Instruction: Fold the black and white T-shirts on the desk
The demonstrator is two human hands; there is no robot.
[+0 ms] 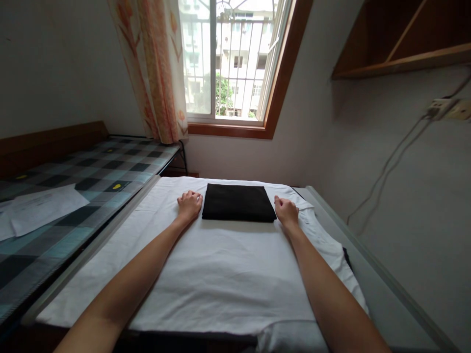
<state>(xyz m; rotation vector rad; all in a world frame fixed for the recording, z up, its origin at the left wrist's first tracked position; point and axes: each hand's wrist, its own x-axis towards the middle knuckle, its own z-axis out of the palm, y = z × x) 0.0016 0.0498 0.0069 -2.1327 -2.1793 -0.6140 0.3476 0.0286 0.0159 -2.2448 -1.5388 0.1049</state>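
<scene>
A black folded cloth (pixel 238 202) lies flat as a neat rectangle on a white cloth (pixel 221 274) spread over the table. Just off its left edge, my left hand (pixel 190 204) rests on the white cloth with the fingers curled. On the other side, my right hand (pixel 287 211) is curled close to the black cloth's right edge, knuckles up. The undersides of both hands are hidden, so whether they pinch any white fabric cannot be seen. Both forearms reach in from the near edge.
To the left is a bed with a checked cover (pixel 143 157), papers (pixel 47 208) on it. A curtain (pixel 158 73) hangs beside the barred window (pixel 239 63). On the right are a wall shelf (pixel 405 61), a socket (pixel 439 108) and a hanging cable (pixel 386 166). Grey fabric (pixel 290 336) shows at the near edge.
</scene>
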